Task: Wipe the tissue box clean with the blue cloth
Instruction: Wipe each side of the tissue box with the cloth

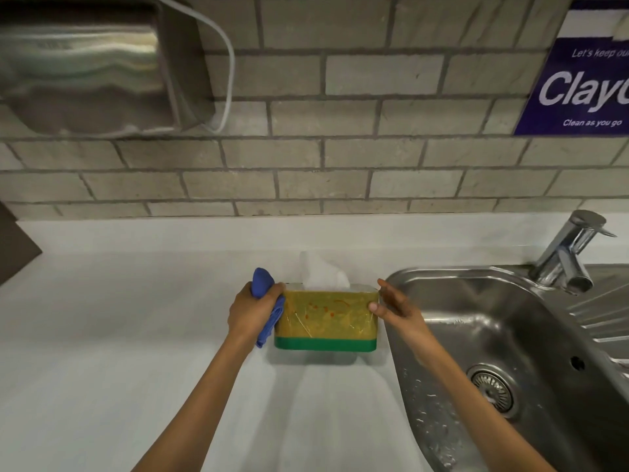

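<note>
Two hands flanked the tissue box (326, 318), one at each short end, so the box's long axis ran left to right between them, parallel to the tiled wall. It stood upright on the white worktop (102, 335), just beside the rim of the steel sink (442, 294), with a white tissue (323, 272) standing out of its top.

The left hand (250, 313) had its grip closed around the bunched blue cloth (265, 294), which pressed against the box's left end, part of it sticking up above the fist and part hanging below. The right hand (396, 306) was open, fingers spread, its thumb touching the right end near the front corner; whether the fingers bore on the far side could not be told from this angle.

The yellow front face carried reddish smears, probably the dirt to be removed, above a green band at the base. That face lay to the right of the cloth, so the wipe would likely run along the long axis toward the bracing right hand.
</note>
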Demonstrator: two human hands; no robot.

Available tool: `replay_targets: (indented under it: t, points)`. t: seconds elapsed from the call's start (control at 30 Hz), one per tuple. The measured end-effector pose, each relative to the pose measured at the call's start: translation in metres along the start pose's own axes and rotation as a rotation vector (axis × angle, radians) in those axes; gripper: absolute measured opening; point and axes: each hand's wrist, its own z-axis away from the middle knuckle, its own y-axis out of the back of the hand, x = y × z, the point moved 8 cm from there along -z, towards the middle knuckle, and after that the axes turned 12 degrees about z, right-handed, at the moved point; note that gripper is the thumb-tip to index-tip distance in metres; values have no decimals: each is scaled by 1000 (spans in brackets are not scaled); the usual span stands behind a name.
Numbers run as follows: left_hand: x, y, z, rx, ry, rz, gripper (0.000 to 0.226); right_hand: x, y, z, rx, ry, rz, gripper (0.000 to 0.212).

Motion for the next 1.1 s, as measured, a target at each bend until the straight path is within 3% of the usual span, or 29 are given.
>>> replay_targets:
  t: [0.2,0.23,0.33,0.53,0.63,0.73,0.8,0.93,1.1]
  points:
    - [0,0,6,-1,13,60,27,9,-23,-18,-314,-123,-245,133]
    - [1,-1,6,-2,16,67,28,9,-26,-22,-347,-114,-254,134]
    - [3,-3,6,-6,10,89,29,4,-30,-28,-409,-62,-207,105]
    - [-2,-3,4,51,-34,212,42,4,-31,-36,-403,-58,-141,99]
    - [4,4,20,140,-172,255,49,6,-30,-38,-363,-72,-122,107]
    - [24,-6,46,123,-449,96,42,4,-31,-37,-346,-70,-96,114]
    - [25,-27,57,69,-547,-149,55,3,-32,-37,-335,-65,-86,113]
    - [16,-37,64,118,-606,-414,68,-1,-35,-36,-339,-33,-38,87]
    - [24,-48,66,129,-556,-471,69,-2,-34,-33,-294,-12,-42,83]
